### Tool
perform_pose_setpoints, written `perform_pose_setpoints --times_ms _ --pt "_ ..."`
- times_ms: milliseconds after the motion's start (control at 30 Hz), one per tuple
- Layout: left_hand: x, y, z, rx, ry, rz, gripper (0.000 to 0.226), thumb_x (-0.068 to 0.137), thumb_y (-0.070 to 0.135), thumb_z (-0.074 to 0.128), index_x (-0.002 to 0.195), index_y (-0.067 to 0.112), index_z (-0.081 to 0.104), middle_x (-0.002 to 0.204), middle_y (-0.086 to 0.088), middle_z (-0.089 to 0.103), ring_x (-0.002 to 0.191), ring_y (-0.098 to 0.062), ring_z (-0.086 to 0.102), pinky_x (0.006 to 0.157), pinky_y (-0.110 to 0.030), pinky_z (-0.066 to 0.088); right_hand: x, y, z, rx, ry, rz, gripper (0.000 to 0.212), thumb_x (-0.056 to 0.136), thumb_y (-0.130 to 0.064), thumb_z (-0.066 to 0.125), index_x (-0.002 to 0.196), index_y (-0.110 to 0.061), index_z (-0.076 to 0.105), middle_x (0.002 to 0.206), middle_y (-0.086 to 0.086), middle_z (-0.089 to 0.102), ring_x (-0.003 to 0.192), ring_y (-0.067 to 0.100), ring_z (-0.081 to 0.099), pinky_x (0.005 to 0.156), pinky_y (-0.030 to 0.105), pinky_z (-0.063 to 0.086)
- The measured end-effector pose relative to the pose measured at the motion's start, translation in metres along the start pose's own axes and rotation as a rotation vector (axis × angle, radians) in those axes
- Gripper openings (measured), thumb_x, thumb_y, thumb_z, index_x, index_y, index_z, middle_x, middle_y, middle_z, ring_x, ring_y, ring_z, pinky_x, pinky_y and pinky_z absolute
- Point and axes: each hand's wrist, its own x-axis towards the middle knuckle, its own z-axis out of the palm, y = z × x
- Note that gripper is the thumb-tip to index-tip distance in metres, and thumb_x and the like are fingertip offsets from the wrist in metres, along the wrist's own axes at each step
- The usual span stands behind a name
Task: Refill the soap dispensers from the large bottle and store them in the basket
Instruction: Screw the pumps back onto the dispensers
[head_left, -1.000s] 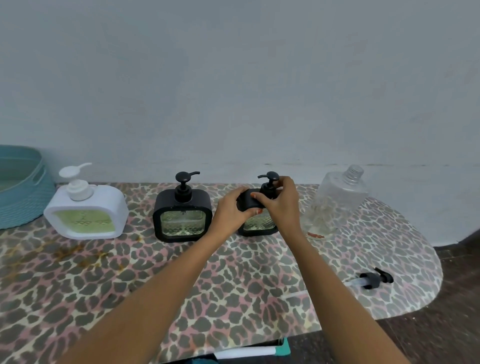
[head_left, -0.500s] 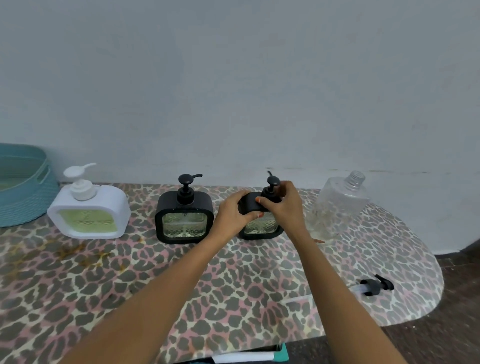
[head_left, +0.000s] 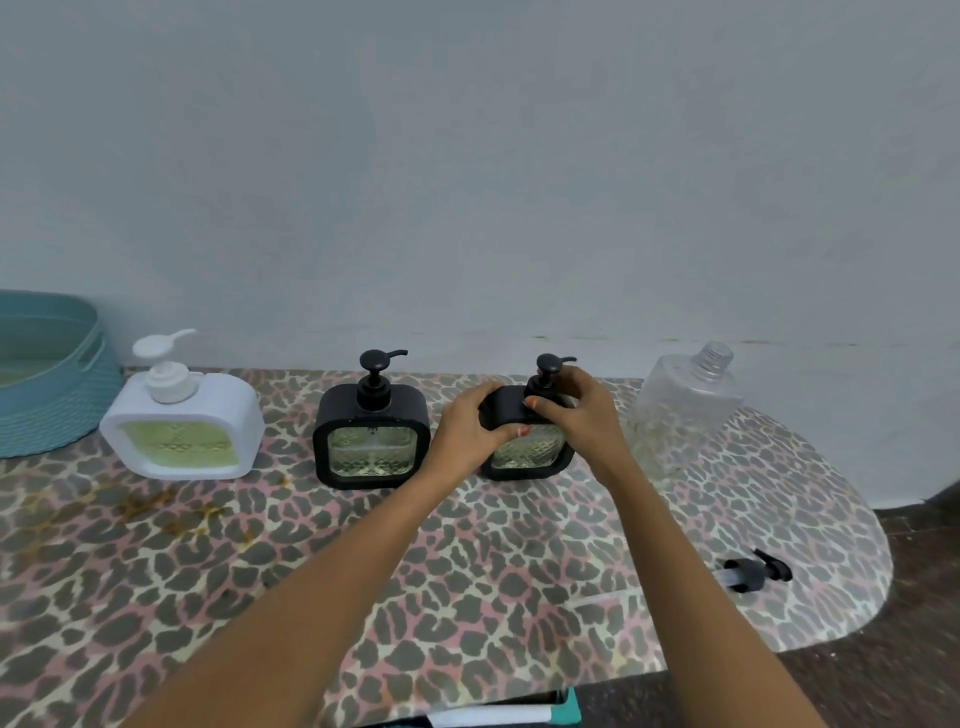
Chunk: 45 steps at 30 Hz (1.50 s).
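Both hands (head_left: 524, 421) clasp the right dispenser (head_left: 527, 447), far from table edges (head_left: 831, 613).

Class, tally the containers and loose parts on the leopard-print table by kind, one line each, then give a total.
Black soap dispensers: 2
White soap dispenser: 1
Clear large bottle, uncapped: 1
Loose black pump head: 1
Teal basket: 1
Total: 6

We found a desk (head_left: 467, 571) under a leopard-print cover (stained at the left). On it, from left, stood a teal basket (head_left: 57, 415), a white dispenser (head_left: 182, 426), a black dispenser (head_left: 371, 431), a second black dispenser (head_left: 524, 447) and a clear bottle (head_left: 685, 405); a loose black pump (head_left: 753, 571) lay near its right edge.
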Motion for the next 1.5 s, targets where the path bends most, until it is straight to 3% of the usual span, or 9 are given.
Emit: perform_pose_setpoints --times_ms 200,367,667,767,900,1033,1200,1400,1500 --pt "0.000 0.001 0.000 0.006 -0.005 -0.013 0.055 0.075 0.019 0.073 0.124 0.012 0.050 0.126 -0.009 0.056 0.116 -0.020 0.049 0.085 -0.017 0.033 -0.001 -0.002 0.015 -0.039 0.075 0.013 0.058 0.077 -0.017 0.074 0.125 -0.007 0.043 0.123 0.010 0.048 0.111 0.022 0.051 0.095 0.035 0.044" --pt "0.000 0.002 -0.001 -0.005 -0.013 -0.007 0.056 0.074 0.020 0.074 0.124 0.011 0.051 0.125 -0.008 0.057 0.102 -0.005 0.044 0.078 -0.007 0.030 -0.005 0.001 -0.005 0.187 -0.165 0.020 0.049 0.086 0.001 0.058 0.132 -0.014 0.044 0.124 0.002 0.055 0.112 0.014 0.054 0.084 0.014 0.049" --pt "0.000 0.001 0.000 -0.011 -0.010 -0.013 0.055 0.073 0.019 0.075 0.123 0.012 0.052 0.125 -0.008 0.057 0.105 -0.008 0.047 0.083 -0.014 0.033 0.006 0.001 0.018 -0.178 0.152 -0.030 0.045 0.075 -0.021 0.076 0.110 -0.003 0.053 0.101 0.007 0.044 0.095 0.023 0.050 0.079 0.028 0.041" --pt "0.001 0.000 0.001 -0.019 -0.019 -0.015 0.054 0.073 0.021 0.075 0.122 0.013 0.052 0.123 -0.007 0.058 0.106 -0.010 0.050 0.082 -0.014 0.034 0.002 0.003 0.014 -0.120 0.035 -0.051 0.047 0.079 -0.018 0.071 0.120 -0.010 0.050 0.108 0.001 0.045 0.100 0.016 0.049 0.087 0.027 0.044" --pt "0.001 -0.001 0.001 -0.015 0.007 -0.001 0.056 0.072 0.019 0.076 0.122 0.009 0.053 0.123 -0.010 0.058 0.100 -0.005 0.043 0.069 0.009 0.027 -0.003 0.004 -0.005 0.154 -0.180 -0.015 0.040 0.085 0.002 0.057 0.119 -0.019 0.055 0.107 -0.007 0.061 0.102 0.009 0.058 0.079 0.010 0.048" --pt "0.001 -0.003 0.002 -0.006 0.006 0.004 0.056 0.072 0.019 0.075 0.123 0.010 0.052 0.124 -0.010 0.057 0.099 -0.003 0.042 0.069 0.008 0.028 0.002 0.004 -0.002 0.025 -0.023 -0.031 0.040 0.078 -0.004 0.070 0.115 -0.007 0.057 0.105 0.004 0.063 0.096 0.015 0.059 0.076 0.013 0.047" --pt "0.001 -0.002 0.001 -0.020 0.001 -0.010 0.055 0.073 0.019 0.075 0.122 0.013 0.053 0.123 -0.007 0.058 0.102 -0.005 0.046 0.082 -0.015 0.034 0.005 0.004 0.021 -0.206 0.180 -0.038 0.044 0.074 -0.023 0.076 0.106 -0.003 0.053 0.097 0.003 0.042 0.090 0.020 0.047 0.077 0.029 0.040" --pt "0.002 -0.002 0.001 -0.012 0.014 0.012 0.053 0.071 0.018 0.076 0.119 0.011 0.055 0.118 -0.008 0.060 0.098 -0.005 0.046 0.067 0.008 0.032 0.000 0.002 0.004 0.093 -0.119 0.025 0.040 0.086 -0.005 0.060 0.123 -0.016 0.052 0.114 -0.002 0.058 0.105 0.011 0.054 0.089 0.020 0.044" --pt "0.002 -0.003 0.001 -0.004 0.009 0.009 0.056 0.072 0.019 0.076 0.122 0.011 0.053 0.121 -0.008 0.059 0.099 -0.004 0.044 0.072 0.004 0.030 0.002 0.002 -0.006 0.116 -0.126 0.008 0.033 0.084 0.000 0.062 0.114 -0.010 0.061 0.108 0.003 0.065 0.103 0.016 0.061 0.080 0.012 0.050"
